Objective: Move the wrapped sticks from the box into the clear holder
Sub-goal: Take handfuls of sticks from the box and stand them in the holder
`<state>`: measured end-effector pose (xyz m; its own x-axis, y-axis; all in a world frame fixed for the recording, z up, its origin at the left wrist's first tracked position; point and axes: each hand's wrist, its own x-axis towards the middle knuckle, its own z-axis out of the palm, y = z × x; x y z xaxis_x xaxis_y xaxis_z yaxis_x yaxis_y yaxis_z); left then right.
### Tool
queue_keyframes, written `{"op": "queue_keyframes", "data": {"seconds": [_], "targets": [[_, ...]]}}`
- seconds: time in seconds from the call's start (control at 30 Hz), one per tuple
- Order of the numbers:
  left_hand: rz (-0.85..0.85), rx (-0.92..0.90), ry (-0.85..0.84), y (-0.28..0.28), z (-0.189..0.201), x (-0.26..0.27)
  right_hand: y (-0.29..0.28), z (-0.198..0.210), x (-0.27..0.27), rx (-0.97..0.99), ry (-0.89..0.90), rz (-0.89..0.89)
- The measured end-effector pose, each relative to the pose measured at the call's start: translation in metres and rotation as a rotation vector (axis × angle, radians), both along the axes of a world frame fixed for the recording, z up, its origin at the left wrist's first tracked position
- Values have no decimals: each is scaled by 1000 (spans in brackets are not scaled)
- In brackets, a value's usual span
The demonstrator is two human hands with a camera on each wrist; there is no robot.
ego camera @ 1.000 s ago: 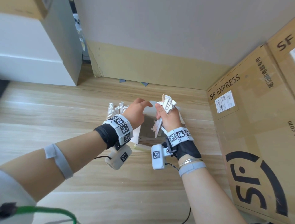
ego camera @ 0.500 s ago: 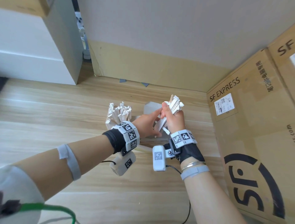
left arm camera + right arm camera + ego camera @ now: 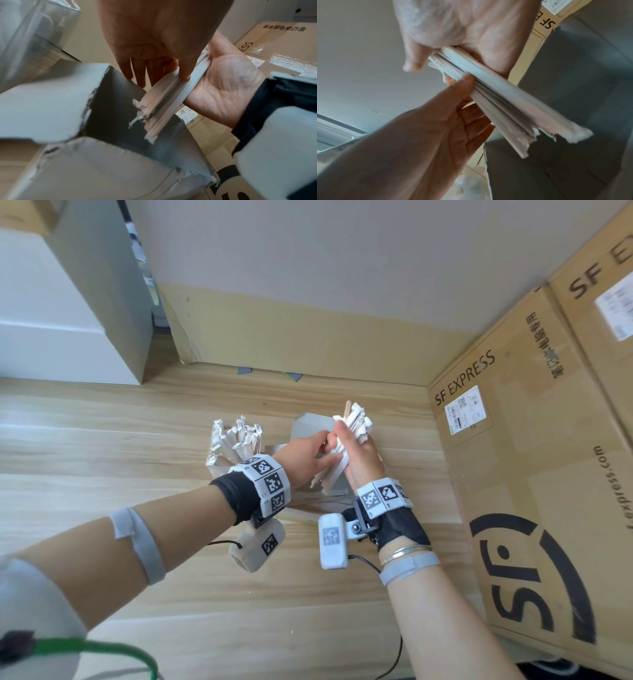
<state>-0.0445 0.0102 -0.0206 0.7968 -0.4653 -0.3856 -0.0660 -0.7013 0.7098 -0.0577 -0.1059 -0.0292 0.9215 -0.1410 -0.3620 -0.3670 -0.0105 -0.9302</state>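
My right hand (image 3: 358, 455) grips a thick bundle of white paper-wrapped sticks (image 3: 352, 424) upright above the open grey-white box (image 3: 308, 421). From the left, my left hand (image 3: 320, 455) reaches in and pinches part of that bundle, thumb on one side and fingers on the other. In the right wrist view the left thumb lies on the bundle (image 3: 505, 102) with the fingers under it. The left wrist view shows the bundle (image 3: 164, 97) over the box's dark opening (image 3: 111, 108). The clear holder (image 3: 236, 440), left of the box, has several wrapped sticks standing in it.
Large brown SF Express cartons (image 3: 531, 474) stand close on the right. A white cabinet (image 3: 51, 320) is at the far left, and a wall with a cardboard sheet (image 3: 308, 347) is behind. Everything stands on a light wooden floor (image 3: 102, 440).
My left hand left the box flap and moved right onto the bundle. The right hand with the bundle shifted slightly right and up.
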Motion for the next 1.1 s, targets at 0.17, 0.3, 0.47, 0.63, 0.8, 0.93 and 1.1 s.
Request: {"op": "queue_keyframes", "data": {"seconds": [0.17, 0.3, 0.47, 0.63, 0.8, 0.93, 1.1], "targets": [[13, -9, 14, 3, 5, 0, 4, 5, 0, -258, -138, 37], [12, -32, 18, 14, 9, 2, 9, 6, 1, -285, -151, 27], [115, 23, -165, 39, 2, 3, 17, 10, 6, -331, -229, 33], [218, 117, -319, 65, -4, 9, 37, 26, 14, -297, -279, 25], [288, 346, -121, 93, -11, 11, 66, 39, 24, -195, -349, 43], [242, 217, -69, 110, -16, 13, 89, 46, 29, -108, -380, 24], [243, 199, -85, 120, -11, 17, 112, 50, 35, 2, -400, -5]]}}
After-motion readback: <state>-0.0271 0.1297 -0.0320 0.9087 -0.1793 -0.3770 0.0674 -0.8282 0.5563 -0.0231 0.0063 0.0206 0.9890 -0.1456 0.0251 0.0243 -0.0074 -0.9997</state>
